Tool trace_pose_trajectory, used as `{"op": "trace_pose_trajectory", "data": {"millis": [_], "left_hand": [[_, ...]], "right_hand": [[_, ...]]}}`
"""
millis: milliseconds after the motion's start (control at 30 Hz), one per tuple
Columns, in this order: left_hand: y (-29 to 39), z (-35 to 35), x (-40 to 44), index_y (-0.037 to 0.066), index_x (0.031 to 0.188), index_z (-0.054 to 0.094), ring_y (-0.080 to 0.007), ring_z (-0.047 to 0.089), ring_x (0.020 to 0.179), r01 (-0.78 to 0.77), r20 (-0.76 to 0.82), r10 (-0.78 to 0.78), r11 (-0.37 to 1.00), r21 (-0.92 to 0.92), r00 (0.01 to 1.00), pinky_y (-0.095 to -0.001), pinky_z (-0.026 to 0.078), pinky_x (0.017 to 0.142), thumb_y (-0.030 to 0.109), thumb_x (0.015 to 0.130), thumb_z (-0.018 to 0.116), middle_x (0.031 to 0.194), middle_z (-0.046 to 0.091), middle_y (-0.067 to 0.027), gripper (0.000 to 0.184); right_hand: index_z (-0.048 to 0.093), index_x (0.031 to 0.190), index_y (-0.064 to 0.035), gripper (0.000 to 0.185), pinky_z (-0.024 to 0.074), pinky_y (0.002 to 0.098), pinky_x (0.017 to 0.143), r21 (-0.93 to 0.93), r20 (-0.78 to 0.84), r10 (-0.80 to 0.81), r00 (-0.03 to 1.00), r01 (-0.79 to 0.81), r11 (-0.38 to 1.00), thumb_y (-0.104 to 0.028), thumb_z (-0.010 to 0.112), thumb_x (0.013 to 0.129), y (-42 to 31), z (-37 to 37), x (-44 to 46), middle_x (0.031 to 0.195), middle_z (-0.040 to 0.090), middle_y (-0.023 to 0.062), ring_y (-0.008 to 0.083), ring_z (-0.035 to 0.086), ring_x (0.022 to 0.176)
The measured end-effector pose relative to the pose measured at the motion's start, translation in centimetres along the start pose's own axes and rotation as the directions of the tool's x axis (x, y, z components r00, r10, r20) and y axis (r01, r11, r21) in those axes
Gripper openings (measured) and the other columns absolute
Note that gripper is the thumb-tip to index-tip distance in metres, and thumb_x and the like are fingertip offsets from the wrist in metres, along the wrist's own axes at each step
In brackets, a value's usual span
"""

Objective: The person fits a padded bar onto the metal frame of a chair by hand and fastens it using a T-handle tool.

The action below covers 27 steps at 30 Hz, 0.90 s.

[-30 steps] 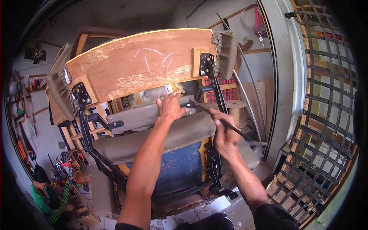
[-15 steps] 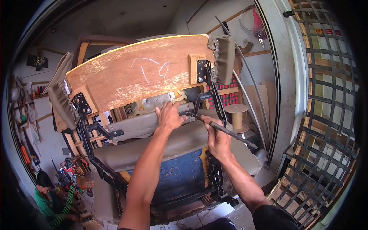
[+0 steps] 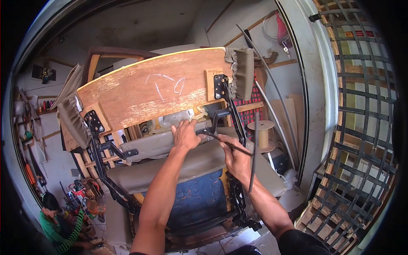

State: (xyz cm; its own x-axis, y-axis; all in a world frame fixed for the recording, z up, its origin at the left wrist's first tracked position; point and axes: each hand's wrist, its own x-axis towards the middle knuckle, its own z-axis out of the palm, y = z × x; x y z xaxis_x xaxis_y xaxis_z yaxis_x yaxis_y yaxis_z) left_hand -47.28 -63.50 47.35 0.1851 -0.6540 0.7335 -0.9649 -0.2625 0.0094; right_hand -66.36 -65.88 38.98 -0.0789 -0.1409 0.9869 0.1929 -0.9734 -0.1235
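my left hand [image 3: 185, 136] is spread open over a grey padded bar [image 3: 153, 146], fingers reaching across its top edge, thumb right beside a black bracket [image 3: 205, 132]. my right hand [image 3: 236, 155] is wrapped around the shaft of a dark t-handle tool [image 3: 242, 149], crossbar running up and down past my knuckles. the tool's tip is at the bracket, but it's too small for me to say what exactly it's seated on. the bar sits between 2 black metal side arms [image 3: 236, 121], below a plywood panel [image 3: 136, 91] with pale scribbles. nearer me there's a fat grey padded roll [image 3: 136, 172], then a blue panel [image 3: 197, 195] under it. wooden spool [image 3: 264, 137] on the right, someone in a green top [image 3: 49, 223] down on the left.
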Motion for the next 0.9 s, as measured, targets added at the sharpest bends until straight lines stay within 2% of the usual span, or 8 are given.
{"op": "trace_pose_trajectory", "data": {"millis": [67, 133, 200, 267, 367, 800, 867, 900], "left_hand": [[0.0, 0.0, -0.1, 0.014, 0.128, 0.059, -0.028, 0.05, 0.124, -0.003, -0.015, 0.003, 1.0, 0.015, 1.0, -0.0509, 0.029, 0.102, 0.042, 0.073, 0.081, 0.126, 0.059, -0.0119, 0.065], [-0.1, 0.3, -0.3, 0.013, 0.127, 0.059, -0.0277, 0.049, 0.124, -0.012, -0.043, 0.012, 1.0, 0.011, 0.999, -0.0508, 0.029, 0.103, 0.042, 0.074, 0.08, 0.126, 0.059, -0.0121, 0.064], [-0.1, 0.3, -0.3, 0.012, 0.126, 0.06, -0.0274, 0.049, 0.124, -0.019, -0.071, 0.02, 1.0, 0.017, 0.997, -0.0508, 0.03, 0.103, 0.042, 0.075, 0.08, 0.126, 0.059, -0.0123, 0.063], [-0.3, 0.3, -0.4, 0.014, 0.13, 0.058, -0.0284, 0.05, 0.123, -0.018, -0.058, 0.02, 0.999, 0.036, 0.998, -0.0503, 0.029, 0.102, 0.043, 0.075, 0.08, 0.126, 0.059, -0.012, 0.066], [-0.3, 0.2, -0.5, 0.014, 0.129, 0.059, -0.0282, 0.051, 0.122, -0.015, -0.063, 0.017, 0.999, 0.037, 0.998, -0.0498, 0.029, 0.101, 0.043, 0.074, 0.08, 0.124, 0.06, -0.0116, 0.066], [0.0, 0.4, -0.8, 0.014, 0.128, 0.059, -0.0269, 0.051, 0.119, -0.038, -0.099, 0.041, 0.999, 0.026, 0.994, -0.0487, 0.029, 0.101, 0.041, 0.074, 0.081, 0.118, 0.06, -0.0097, 0.064], [0.1, 0.3, -1.0, 0.014, 0.129, 0.059, -0.0269, 0.051, 0.119, -0.044, -0.109, 0.046, 0.999, 0.023, 0.993, -0.049, 0.028, 0.103, 0.04, 0.075, 0.08, 0.118, 0.06, -0.0097, 0.063], [0.1, 0.3, -1.1, 0.013, 0.129, 0.059, -0.0269, 0.05, 0.119, -0.046, -0.115, 0.048, 0.999, 0.023, 0.992, -0.0492, 0.028, 0.104, 0.038, 0.076, 0.079, 0.119, 0.059, -0.0096, 0.062]], "right_hand": [[0.061, 0.11, 0.0026, 0.022, 0.0562, 0.036, 0.083, 0.02, -0.015, -0.18, 0.983, 0.181, 0.983, 0.01, 0.061, 0.089, 2.5, 0.7, -0.4, 0.107, 0.068, 0.0207, 0.0317, 0.07, 0.101], [0.06, 0.107, 0.0035, 0.021, 0.0561, 0.0361, 0.084, -0.022, 0.025, -0.161, 0.987, 0.161, 0.987, 0.012, 0.059, 0.088, 1.9, 0.7, -0.6, 0.107, 0.068, 0.0215, 0.0323, 0.069, 0.102], [0.06, 0.106, 0.0027, 0.02, 0.056, 0.0357, 0.086, 0.035, -0.007, -0.077, 0.997, 0.077, 0.996, 0.011, 0.059, 0.089, 1.7, 0.8, -1.0, 0.108, 0.067, 0.0218, 0.0326, 0.069, 0.104], [0.058, 0.107, 0.0011, 0.015, 0.0562, 0.0358, 0.083, 0.009, -0.106, -0.099, 0.989, 0.101, 0.995, 0.006, 0.059, 0.093, 1.7, 1.0, -1.1, 0.106, 0.068, 0.0198, 0.0316, 0.07, 0.099], [0.058, 0.108, 0.0011, 0.014, 0.0565, 0.036, 0.081, 0.002, -0.064, 0.028, 0.998, -0.028, 1.0, 0.003, 0.059, 0.094, 0.1, 0.1, -1.2, 0.106, 0.068, 0.0204, 0.0318, 0.07, 0.097], [0.056, 0.107, 0.0003, 0.016, 0.0571, 0.0386, 0.079, -0.048, -0.017, -0.038, 0.999, 0.037, 0.998, 0.002, 0.061, 0.093, 0.3, 0.9, -0.6, 0.105, 0.069, 0.0194, 0.0345, 0.07, 0.095], [0.059, 0.108, 0.0015, 0.015, 0.0574, 0.0329, 0.082, -0.045, -0.023, -0.019, 1.0, 0.018, 0.999, 0.002, 0.061, 0.093, 0.3, 1.2, -0.7, 0.108, 0.07, 0.0185, 0.026, 0.071, 0.098], [0.059, 0.109, 0.0016, 0.016, 0.0578, 0.0337, 0.081, -0.066, -0.003, -0.023, 1.0, 0.022, 0.998, 0.001, 0.062, 0.094, 0.4, 1.2, -0.7, 0.108, 0.07, 0.0188, 0.0262, 0.071, 0.098]]}}
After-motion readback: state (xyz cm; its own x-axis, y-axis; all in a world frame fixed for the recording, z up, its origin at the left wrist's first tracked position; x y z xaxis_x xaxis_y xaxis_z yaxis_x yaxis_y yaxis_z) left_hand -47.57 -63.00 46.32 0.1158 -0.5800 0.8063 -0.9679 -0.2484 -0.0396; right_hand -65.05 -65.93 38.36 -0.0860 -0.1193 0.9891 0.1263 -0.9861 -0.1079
